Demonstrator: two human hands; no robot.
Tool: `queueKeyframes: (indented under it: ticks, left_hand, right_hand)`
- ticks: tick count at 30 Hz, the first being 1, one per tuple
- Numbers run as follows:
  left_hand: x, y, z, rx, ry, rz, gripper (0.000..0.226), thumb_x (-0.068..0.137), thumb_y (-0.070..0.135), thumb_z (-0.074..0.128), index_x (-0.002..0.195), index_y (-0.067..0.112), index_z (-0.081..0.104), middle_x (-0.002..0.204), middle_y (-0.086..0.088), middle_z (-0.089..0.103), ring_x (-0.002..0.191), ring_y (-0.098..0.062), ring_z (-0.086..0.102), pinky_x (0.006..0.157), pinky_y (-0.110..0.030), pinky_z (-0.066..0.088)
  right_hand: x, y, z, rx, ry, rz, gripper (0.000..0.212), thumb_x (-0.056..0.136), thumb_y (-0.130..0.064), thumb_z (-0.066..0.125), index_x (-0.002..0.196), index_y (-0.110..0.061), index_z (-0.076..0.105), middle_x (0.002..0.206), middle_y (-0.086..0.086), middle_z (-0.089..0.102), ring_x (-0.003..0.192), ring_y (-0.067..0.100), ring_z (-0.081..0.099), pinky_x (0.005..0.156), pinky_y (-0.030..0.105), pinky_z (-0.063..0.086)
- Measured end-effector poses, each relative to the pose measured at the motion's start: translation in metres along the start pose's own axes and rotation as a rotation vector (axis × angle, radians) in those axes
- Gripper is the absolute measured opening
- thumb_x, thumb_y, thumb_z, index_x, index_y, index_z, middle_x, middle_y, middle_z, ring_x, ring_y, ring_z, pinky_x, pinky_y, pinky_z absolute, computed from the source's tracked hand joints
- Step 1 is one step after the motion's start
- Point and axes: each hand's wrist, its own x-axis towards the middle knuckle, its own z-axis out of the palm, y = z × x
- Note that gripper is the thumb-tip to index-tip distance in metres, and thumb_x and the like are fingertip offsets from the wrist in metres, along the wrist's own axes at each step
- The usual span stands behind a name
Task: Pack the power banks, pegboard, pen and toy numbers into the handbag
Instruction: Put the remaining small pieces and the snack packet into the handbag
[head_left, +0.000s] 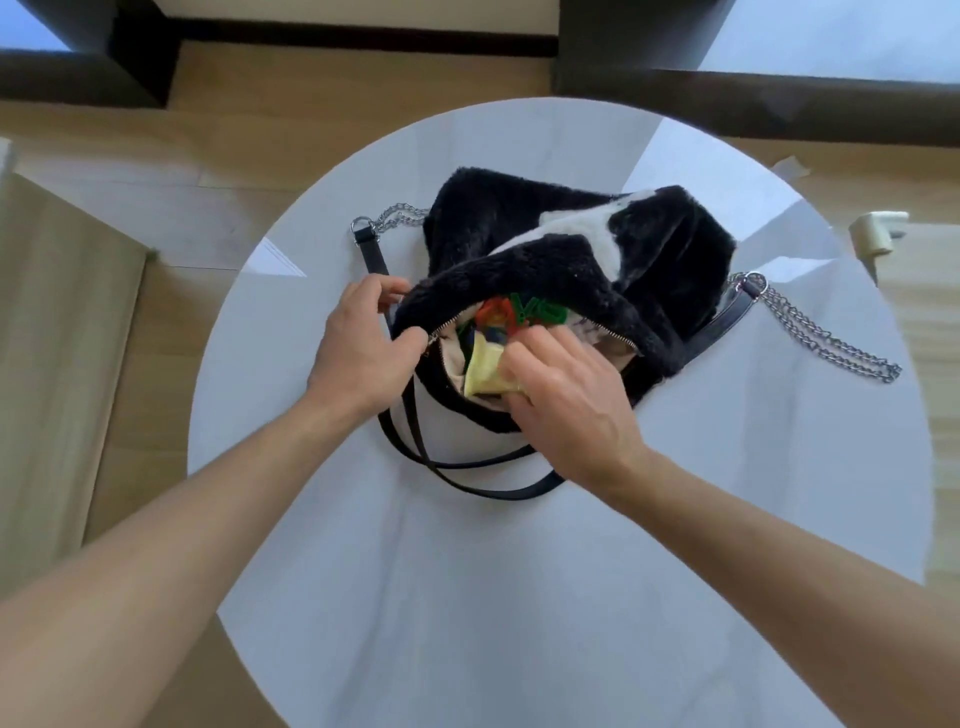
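A fluffy black-and-white handbag (561, 244) lies on the round white table (519, 597) with its zip mouth open toward me. My left hand (358, 343) pinches the left end of the opening and holds it apart. My right hand (566, 400) grips a pale yellow flat object (485, 371), which looks like a power bank, half inside the bag's mouth. Red and green toy numbers (524, 312) show inside the bag behind it. The pegboard and pen are not visible.
The bag's black straps (447, 475) loop on the table in front of it, and its chains (826, 338) trail off to the right and back left. Wooden floor surrounds the table; a beige panel (57, 364) stands at left and dark furniture legs at the back.
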Motion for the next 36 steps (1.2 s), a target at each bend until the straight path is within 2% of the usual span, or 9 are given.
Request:
queueKeyframes:
  ticks: [5, 8, 12, 14, 18, 22, 27, 30, 36]
  left_hand:
    - [0.005, -0.013, -0.011, 0.109, -0.102, 0.148, 0.042, 0.083, 0.013, 0.065, 0.124, 0.021, 0.06, 0.114, 0.003, 0.066, 0.11, -0.014, 0.057, 0.09, -0.022, 0.04]
    - [0.007, -0.018, -0.016, 0.067, -0.124, 0.213, 0.03, 0.085, 0.015, 0.071, 0.114, 0.017, 0.066, 0.096, 0.004, 0.068, 0.087, -0.003, 0.059, 0.076, -0.006, 0.04]
    - [0.015, -0.017, -0.023, 0.041, -0.213, 0.204, 0.004, 0.09, 0.025, 0.068, 0.092, 0.025, 0.071, 0.08, 0.004, 0.067, 0.07, -0.015, 0.049, 0.065, -0.027, 0.04]
    - [0.017, -0.015, -0.03, 0.004, -0.272, 0.228, 0.012, 0.093, 0.025, 0.063, 0.086, 0.019, 0.071, 0.072, 0.003, 0.062, 0.063, -0.012, 0.04, 0.063, -0.032, 0.036]
    - [0.021, -0.013, -0.045, -0.013, -0.439, 0.256, 0.035, 0.094, 0.031, 0.052, 0.093, 0.0, 0.067, 0.085, -0.025, 0.065, 0.073, -0.021, 0.049, 0.073, -0.05, 0.046]
    - [0.021, -0.009, -0.057, -0.034, -0.543, 0.246, 0.052, 0.089, 0.039, 0.046, 0.088, -0.012, 0.057, 0.073, -0.01, 0.046, 0.069, -0.022, 0.038, 0.066, -0.038, 0.032]
    - [0.025, -0.007, -0.065, 0.066, -0.498, 0.322, 0.039, 0.097, 0.032, 0.047, 0.069, 0.006, 0.045, 0.061, 0.001, 0.039, 0.057, -0.01, 0.036, 0.062, -0.033, 0.026]
    - [0.021, -0.007, -0.064, 0.253, -0.427, 0.47, 0.039, 0.1, 0.036, 0.042, 0.066, 0.018, 0.034, 0.066, 0.005, 0.037, 0.074, -0.008, 0.041, 0.075, -0.032, 0.028]
    - [0.02, -0.019, -0.058, 0.383, -0.361, 0.609, 0.032, 0.094, 0.047, 0.037, 0.068, 0.027, 0.035, 0.07, 0.009, 0.038, 0.08, -0.02, 0.036, 0.077, -0.035, 0.023]
  right_hand:
    - [0.024, -0.002, 0.016, -0.121, 0.068, 0.146, 0.017, 0.08, -0.001, 0.064, 0.095, -0.008, 0.062, 0.113, 0.009, 0.061, 0.098, 0.03, 0.057, 0.066, 0.04, 0.05]
    - [0.022, -0.013, 0.015, -0.114, 0.11, 0.216, 0.015, 0.077, -0.001, 0.064, 0.092, -0.007, 0.064, 0.116, 0.011, 0.058, 0.099, 0.03, 0.055, 0.073, 0.043, 0.05]
    - [0.012, -0.04, 0.005, 0.027, 0.237, 0.266, 0.016, 0.08, -0.009, 0.066, 0.096, -0.013, 0.064, 0.105, 0.005, 0.058, 0.093, 0.026, 0.054, 0.079, 0.039, 0.043]
    - [0.009, -0.061, 0.0, 0.171, 0.286, 0.253, 0.012, 0.083, -0.016, 0.068, 0.094, -0.016, 0.064, 0.09, -0.001, 0.059, 0.08, 0.024, 0.056, 0.07, 0.038, 0.045]
    - [0.021, -0.097, 0.0, 0.268, 0.247, 0.344, 0.026, 0.082, -0.042, 0.073, 0.095, -0.022, 0.061, 0.08, -0.015, 0.051, 0.066, 0.019, 0.058, 0.056, 0.032, 0.043]
    - [0.043, -0.106, 0.002, 0.238, 0.168, 0.577, 0.046, 0.076, -0.065, 0.071, 0.092, -0.027, 0.052, 0.078, -0.013, 0.06, 0.068, 0.02, 0.061, 0.061, 0.036, 0.047]
    - [0.048, -0.108, -0.001, 0.313, 0.203, 0.552, 0.031, 0.091, -0.054, 0.062, 0.09, -0.024, 0.055, 0.074, -0.007, 0.066, 0.066, 0.023, 0.061, 0.06, 0.037, 0.046]
    - [0.043, -0.105, -0.007, 0.23, 0.234, 0.495, 0.033, 0.1, -0.04, 0.046, 0.074, -0.02, 0.047, 0.059, -0.003, 0.055, 0.055, 0.028, 0.051, 0.052, 0.035, 0.036]
    - [0.04, -0.088, -0.012, 0.254, 0.064, 0.485, 0.027, 0.084, -0.035, 0.052, 0.066, -0.015, 0.055, 0.059, 0.002, 0.057, 0.063, 0.03, 0.053, 0.053, 0.035, 0.041]
